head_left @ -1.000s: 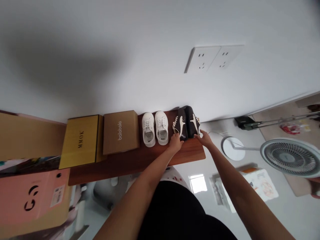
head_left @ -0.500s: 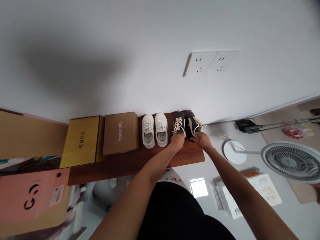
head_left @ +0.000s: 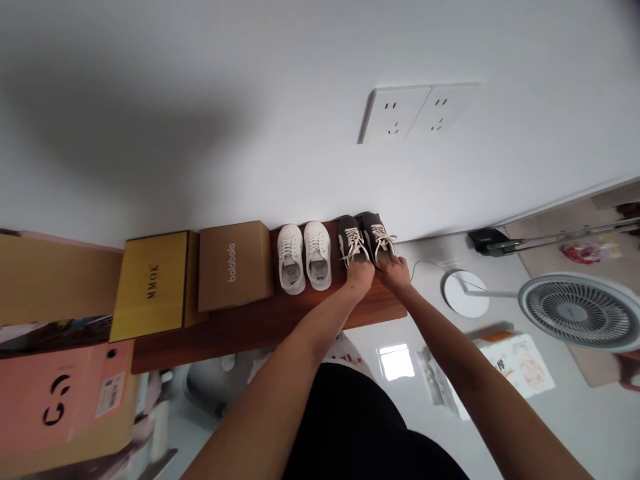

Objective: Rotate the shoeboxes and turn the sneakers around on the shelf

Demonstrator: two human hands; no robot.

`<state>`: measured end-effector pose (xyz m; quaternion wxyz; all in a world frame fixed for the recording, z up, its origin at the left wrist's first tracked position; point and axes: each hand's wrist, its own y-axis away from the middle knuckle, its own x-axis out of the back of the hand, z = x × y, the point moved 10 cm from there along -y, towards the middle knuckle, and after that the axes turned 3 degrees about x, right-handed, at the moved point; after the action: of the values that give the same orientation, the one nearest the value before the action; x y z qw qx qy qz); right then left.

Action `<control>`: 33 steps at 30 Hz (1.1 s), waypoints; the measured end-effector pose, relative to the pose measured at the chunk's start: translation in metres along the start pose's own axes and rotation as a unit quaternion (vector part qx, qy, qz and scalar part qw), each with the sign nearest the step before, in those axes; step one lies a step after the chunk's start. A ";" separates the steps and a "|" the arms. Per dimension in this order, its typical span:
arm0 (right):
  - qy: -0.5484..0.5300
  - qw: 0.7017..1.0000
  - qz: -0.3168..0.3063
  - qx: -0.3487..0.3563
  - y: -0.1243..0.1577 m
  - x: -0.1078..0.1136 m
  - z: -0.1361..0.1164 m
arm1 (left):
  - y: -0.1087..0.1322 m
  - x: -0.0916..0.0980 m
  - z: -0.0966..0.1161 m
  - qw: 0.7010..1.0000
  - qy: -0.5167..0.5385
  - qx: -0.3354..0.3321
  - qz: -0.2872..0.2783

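A pair of dark sneakers with pale laces stands upright on the right end of a brown wooden shelf (head_left: 280,317), toes toward the wall. My left hand (head_left: 361,275) is closed on the heel of the left dark sneaker (head_left: 351,241). The heel of the right dark sneaker (head_left: 376,236) is held by my right hand (head_left: 395,272). A pair of small white sneakers (head_left: 304,257) stands just left of them.
A brown "balabala" box (head_left: 234,264) and a yellow "MMOK" box (head_left: 149,283) sit further left on the shelf, with pink and brown cartons (head_left: 60,400) beyond. A floor fan (head_left: 575,310), a white round base (head_left: 466,293) and papers (head_left: 515,363) lie on the floor at right. Wall sockets (head_left: 415,110) are above.
The dark sneakers have turned from lying on their sides to standing upright with laces up. Both my hands moved closer together onto their heels.
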<state>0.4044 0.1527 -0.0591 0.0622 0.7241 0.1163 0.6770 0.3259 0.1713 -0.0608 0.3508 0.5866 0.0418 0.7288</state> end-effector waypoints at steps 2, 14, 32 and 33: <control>0.001 1.000 -0.004 -0.004 -0.002 -0.001 0.001 | -0.002 0.000 0.001 1.000 0.000 0.005 0.004; -0.013 0.999 -0.039 -0.033 -0.010 -0.018 0.001 | -0.007 -0.008 -0.010 1.000 0.021 0.010 0.019; -0.493 0.863 0.018 -0.107 0.085 -0.034 -0.123 | 0.253 -0.042 -0.259 0.880 0.402 0.233 0.100; -0.548 0.828 -0.039 -0.117 0.091 -0.052 -0.147 | 0.274 -0.052 -0.290 0.837 0.454 0.278 0.127</control>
<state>0.2627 0.0420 -0.0760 0.2262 0.9582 0.0113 0.1748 -0.0544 0.0383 -0.0632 0.0194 0.2629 0.3222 0.9092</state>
